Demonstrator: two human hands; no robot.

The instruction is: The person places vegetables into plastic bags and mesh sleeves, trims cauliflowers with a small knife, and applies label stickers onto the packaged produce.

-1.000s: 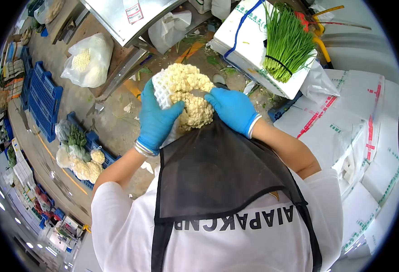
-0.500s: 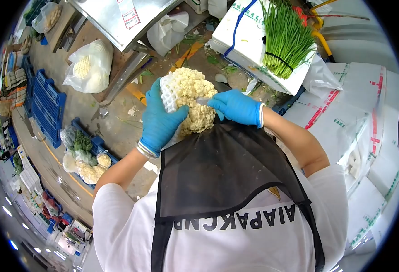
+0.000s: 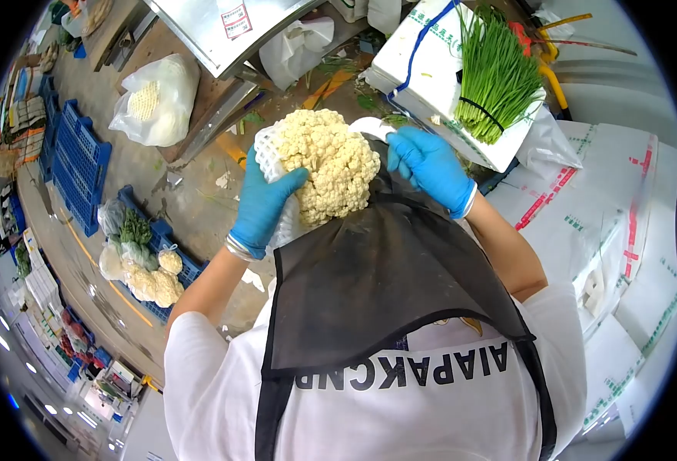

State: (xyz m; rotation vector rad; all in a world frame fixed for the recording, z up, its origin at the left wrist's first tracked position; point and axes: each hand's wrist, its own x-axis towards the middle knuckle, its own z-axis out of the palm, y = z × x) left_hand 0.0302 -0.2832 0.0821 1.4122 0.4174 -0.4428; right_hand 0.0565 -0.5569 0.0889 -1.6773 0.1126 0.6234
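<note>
A pale yellow cauliflower head (image 3: 329, 165) is held in front of my dark apron. My left hand (image 3: 265, 201), in a blue glove, grips its left side, thumb across the florets. White foam netting (image 3: 268, 150) wraps that side, partly under my fingers. My right hand (image 3: 433, 167), also blue-gloved, is apart from the cauliflower, just to its right, with fingers curled. At its fingertips is a bright white, flat piece (image 3: 369, 126) that looks like the blade of a small knife; the handle is hidden in the glove.
A white foam box (image 3: 419, 65) bears a bundle of green stalks (image 3: 496, 81) at upper right. A metal table (image 3: 192, 27) stands ahead. Bagged vegetables (image 3: 158, 100) lie at left, near blue crates (image 3: 77, 165). White boxes (image 3: 584, 184) are stacked at right.
My right hand has drawn away from the florets, right and slightly up, taking the blade off the surface. The cauliflower now faces up more fully, still in my left hand.
</note>
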